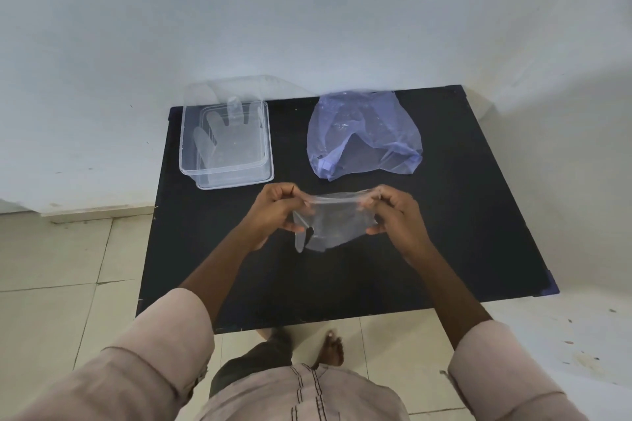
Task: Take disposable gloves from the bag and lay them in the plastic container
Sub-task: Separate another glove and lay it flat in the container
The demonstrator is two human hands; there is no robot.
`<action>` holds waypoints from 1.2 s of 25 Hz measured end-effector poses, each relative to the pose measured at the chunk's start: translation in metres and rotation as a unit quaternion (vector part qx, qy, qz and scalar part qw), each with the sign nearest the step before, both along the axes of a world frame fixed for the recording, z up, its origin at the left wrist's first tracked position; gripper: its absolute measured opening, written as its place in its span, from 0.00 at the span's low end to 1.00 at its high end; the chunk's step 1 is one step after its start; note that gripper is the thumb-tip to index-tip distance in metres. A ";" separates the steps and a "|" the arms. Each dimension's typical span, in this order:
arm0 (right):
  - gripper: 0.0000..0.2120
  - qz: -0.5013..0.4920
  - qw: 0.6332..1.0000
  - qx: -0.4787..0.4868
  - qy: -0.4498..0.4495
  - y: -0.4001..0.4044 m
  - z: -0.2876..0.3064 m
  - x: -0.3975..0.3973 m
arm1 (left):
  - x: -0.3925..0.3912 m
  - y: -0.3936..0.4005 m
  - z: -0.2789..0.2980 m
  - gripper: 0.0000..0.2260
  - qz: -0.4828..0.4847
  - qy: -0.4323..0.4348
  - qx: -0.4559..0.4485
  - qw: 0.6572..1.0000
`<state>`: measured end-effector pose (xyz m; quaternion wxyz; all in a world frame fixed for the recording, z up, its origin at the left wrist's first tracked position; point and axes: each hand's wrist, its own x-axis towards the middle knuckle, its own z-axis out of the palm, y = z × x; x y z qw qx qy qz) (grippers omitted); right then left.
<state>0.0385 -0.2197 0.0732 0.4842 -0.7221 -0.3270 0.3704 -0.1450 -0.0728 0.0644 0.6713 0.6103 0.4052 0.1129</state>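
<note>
A clear disposable glove [328,224] hangs above the middle of the black table [461,215], stretched between both hands. My left hand [275,212] pinches its left edge and my right hand [393,212] pinches its right edge. The clear plastic container [270,161] stands at the table's far left, with another glove [225,137] lying flat inside it, fingers pointing away. A crumpled bluish plastic bag [364,133] lies at the far right of centre, its opening facing me.
The table stands against a white wall [307,10] on a tiled floor [58,267]. The container's clear lid [239,89] leans behind it against the wall. My bare foot [331,349] shows below the table's near edge.
</note>
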 end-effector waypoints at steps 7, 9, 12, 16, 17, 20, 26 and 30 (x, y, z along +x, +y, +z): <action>0.07 -0.009 0.998 0.023 0.059 0.028 0.018 -0.002 | 0.003 0.014 0.018 0.04 0.021 -0.019 -0.007 1.000; 0.09 -0.003 0.998 0.033 0.056 0.034 0.022 -0.004 | 0.000 0.020 0.021 0.04 0.028 -0.020 -0.010 0.999; 0.10 0.006 0.999 0.034 0.042 0.048 0.027 -0.005 | -0.005 0.033 0.026 0.03 0.036 -0.013 -0.012 0.999; 0.09 0.012 0.998 0.011 0.053 0.080 0.035 -0.012 | -0.013 0.057 0.035 0.04 0.051 -0.001 0.009 0.999; 0.09 0.006 0.998 0.007 0.061 0.091 0.038 -0.014 | -0.017 0.066 0.037 0.04 0.059 -0.002 0.015 0.998; 0.07 0.025 0.998 0.013 0.060 0.126 0.049 -0.023 | -0.029 0.099 0.045 0.04 0.074 -0.013 0.037 0.997; 0.08 0.031 0.997 0.000 0.068 0.198 0.056 -0.045 | -0.051 0.167 0.050 0.12 0.075 -0.019 0.045 0.996; 0.09 0.016 0.994 -0.011 0.106 0.258 0.062 -0.052 | -0.059 0.214 0.057 0.13 0.090 -0.050 0.024 0.994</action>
